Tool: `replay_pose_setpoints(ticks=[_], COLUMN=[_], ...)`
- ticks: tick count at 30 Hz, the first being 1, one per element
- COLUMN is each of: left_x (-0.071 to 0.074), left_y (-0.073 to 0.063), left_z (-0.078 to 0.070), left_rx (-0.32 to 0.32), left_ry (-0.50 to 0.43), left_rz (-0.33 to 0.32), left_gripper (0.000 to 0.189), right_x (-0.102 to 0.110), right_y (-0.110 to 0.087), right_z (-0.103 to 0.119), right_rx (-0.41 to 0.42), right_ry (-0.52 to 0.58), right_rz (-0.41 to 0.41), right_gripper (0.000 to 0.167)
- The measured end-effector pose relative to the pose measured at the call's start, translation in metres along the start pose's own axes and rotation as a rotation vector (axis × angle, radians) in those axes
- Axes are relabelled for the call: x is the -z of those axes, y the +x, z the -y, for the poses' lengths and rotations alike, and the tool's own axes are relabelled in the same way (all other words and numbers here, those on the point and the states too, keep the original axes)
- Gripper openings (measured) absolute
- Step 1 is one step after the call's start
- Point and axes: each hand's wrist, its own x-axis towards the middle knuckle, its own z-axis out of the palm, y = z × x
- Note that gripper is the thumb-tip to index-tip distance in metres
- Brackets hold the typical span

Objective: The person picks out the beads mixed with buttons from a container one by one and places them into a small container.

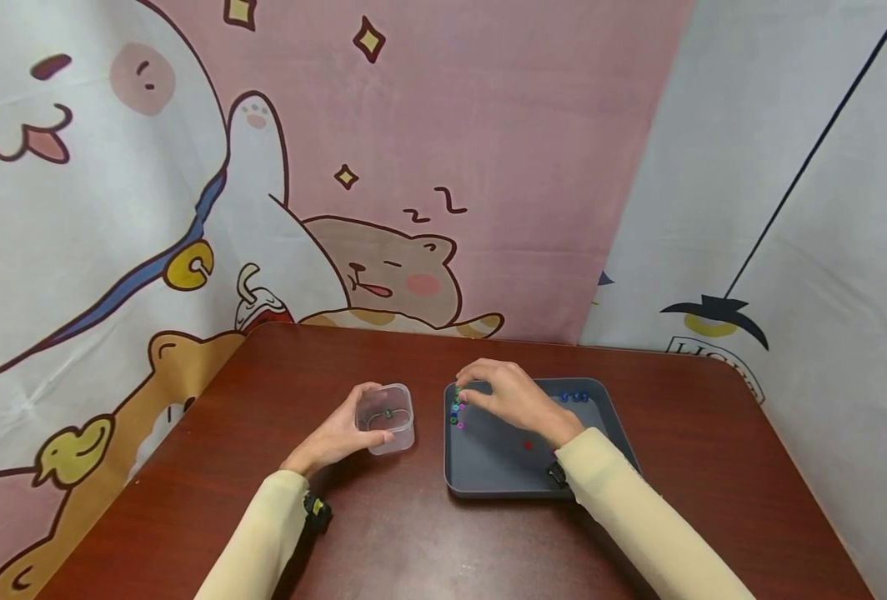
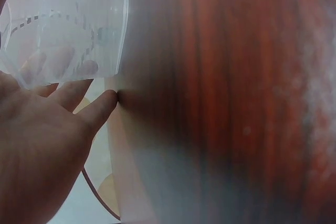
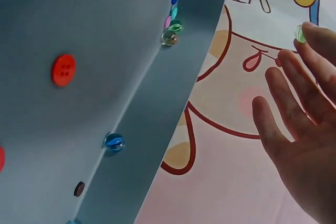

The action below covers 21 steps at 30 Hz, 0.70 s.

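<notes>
Head view: we observe the left hand's (image 1: 331, 435) fingers spread wide around a clear container (image 1: 394, 446), gripping its sides. In the right wrist view, we find the right hand's (image 3: 310, 135) thumb and forefinger nearly together, pinching a green marble (image 3: 300, 34) at their tips; below those fingers lies a grey tray (image 1: 488, 482) bearing a red button (image 3: 63, 70).

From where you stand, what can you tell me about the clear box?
The clear box looks like slightly cloudy plastic, squarish with rounded corners. A fine curved strand shows inside. The person's left grip holds it, thumb on the near side, left of the gray tray. Whether its base touches the table is unclear.
</notes>
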Motion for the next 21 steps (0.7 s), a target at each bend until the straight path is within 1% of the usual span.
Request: replay_pose_setpoints(ticks=[6,10,16,21], left_x=[0.0,0.0,-0.001,0.0], left_y=[0.0,0.001,0.001,0.001], left_z=[0.0,0.0,0.0,-0.001], left_rx=[0.0,0.011,0.017,0.02], left_ry=[-0.003,-0.009,-0.003,0.002], left_rz=[-0.004,-0.002,-0.009,-0.014], left_gripper=[0.082,0.083,0.084,0.085], right_x=[0.0,-0.002,-0.006,-0.011], right_y=[0.002,0.004,0.011,0.016], right_z=[0.004,0.008,0.019,0.028], right_rx=[0.005,0.013,0.04,0.057], right_ry=[0.035,0.065,0.129,0.14], right_rz=[-0.023,-0.04,-0.058,-0.07], right_gripper=[0.017,0.015,0.016,0.016])
